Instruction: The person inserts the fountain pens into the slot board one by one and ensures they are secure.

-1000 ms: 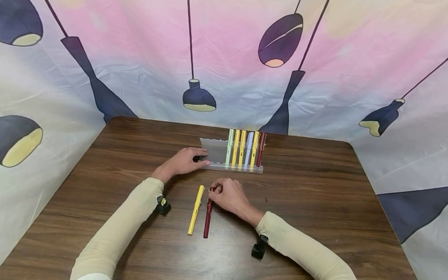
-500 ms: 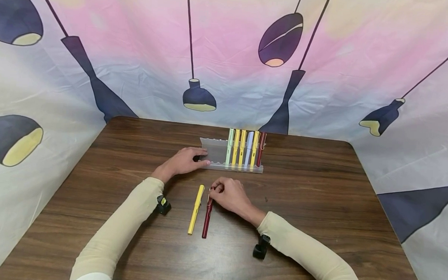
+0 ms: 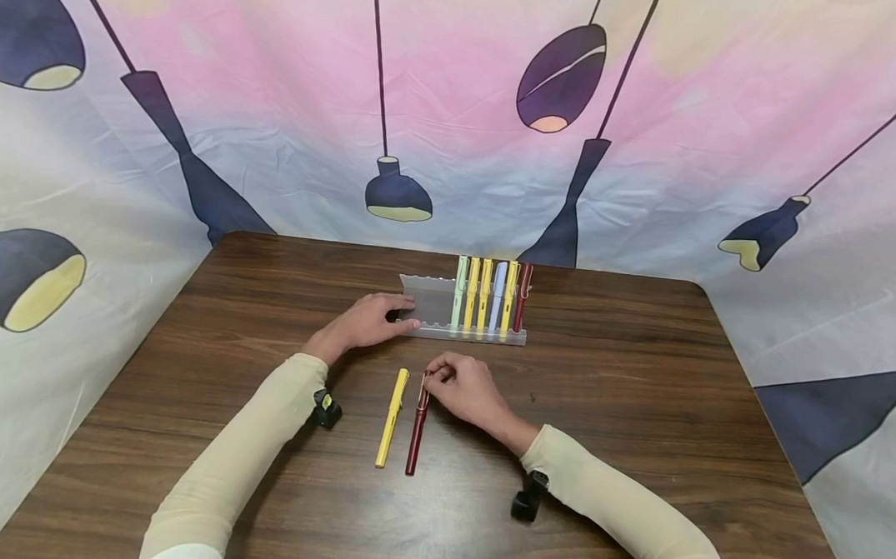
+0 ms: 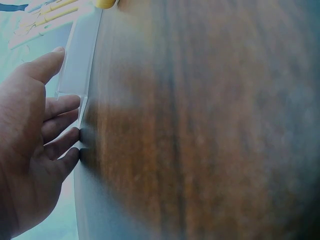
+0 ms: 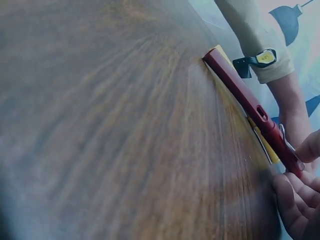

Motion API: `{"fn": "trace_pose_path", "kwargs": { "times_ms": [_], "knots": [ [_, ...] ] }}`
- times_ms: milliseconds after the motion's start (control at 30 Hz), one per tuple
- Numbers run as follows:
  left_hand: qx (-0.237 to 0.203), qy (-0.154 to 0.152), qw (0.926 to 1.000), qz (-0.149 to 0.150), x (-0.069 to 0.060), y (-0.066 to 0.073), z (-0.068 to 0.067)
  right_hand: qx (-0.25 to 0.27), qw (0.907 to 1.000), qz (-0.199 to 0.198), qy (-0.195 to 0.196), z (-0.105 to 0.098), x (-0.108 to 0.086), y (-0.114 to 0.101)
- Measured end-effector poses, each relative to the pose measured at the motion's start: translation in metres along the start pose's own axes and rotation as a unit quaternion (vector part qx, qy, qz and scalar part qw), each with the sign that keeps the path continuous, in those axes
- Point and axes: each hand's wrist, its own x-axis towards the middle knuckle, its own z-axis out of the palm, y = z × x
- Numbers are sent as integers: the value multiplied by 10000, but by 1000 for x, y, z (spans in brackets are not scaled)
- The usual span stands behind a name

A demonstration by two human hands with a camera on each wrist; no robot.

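Observation:
My left hand (image 3: 371, 319) holds the left end of a clear pen stand (image 3: 428, 299), thumb at the front lip. In the left wrist view its fingers (image 4: 62, 120) meet the stand's end edge. My right hand (image 3: 464, 389) pinches the clip end of a dark red capped pen (image 3: 415, 436), which points toward me. In the right wrist view, thumb and fingertips close on the cap's end, beside the metal clip of the red pen (image 5: 240, 90). A yellow pen (image 3: 391, 423) lies just left of it on the table.
Several pens lean side by side in the stand's right part: a pale green pen (image 3: 459, 295), yellow ones, a lavender pen (image 3: 496, 298) and a dark red one at the end. The wooden table (image 3: 638, 388) reaches back to a printed cloth (image 3: 456, 105).
My right hand has shifted slightly right and away from me, carrying the red pen's clip end with it, so the pen slants more. My left hand and the stand have stayed put.

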Motion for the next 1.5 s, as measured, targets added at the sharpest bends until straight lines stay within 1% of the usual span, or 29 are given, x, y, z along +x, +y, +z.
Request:
{"fn": "trace_pose_path", "kwargs": {
  "times_ms": [200,267,367,467,600,667,733,833,900,1133,1267,1500],
  "knots": [
    [23,9,10000,27,1,0,0,190,9998,107,-16,-5,-2,0],
    [13,9,10000,24,1,1,0,353,9993,147,-46,-6,-3,0],
    [-1,13,10000,5,0,1,0,745,9970,180,-129,-8,-3,-1],
    [-6,18,10000,-20,1,1,0,1310,9908,272,-225,-10,-3,-2],
    [10,12,10000,-36,1,1,0,2006,9785,400,-265,-12,-3,-3],
    [18,6,10000,-37,0,1,0,2266,9728,423,-242,-13,-3,-3],
    [32,2,10000,-36,1,2,0,2425,9691,408,-192,-15,-2,-3],
    [42,6,10000,-29,1,2,0,2538,9664,384,-102,-20,0,-4],
    [55,13,10000,-24,1,1,0,2550,9663,340,-56,-25,1,-5],
    [72,23,10000,-17,0,2,0,2703,9624,250,62,-44,5,-8],
    [60,5,10000,-13,0,2,0,2769,9604,196,228,-53,8,-9],
    [110,-45,9999,7,1,1,0,2885,9558,-43,565,-65,14,-9]
  ]
}}
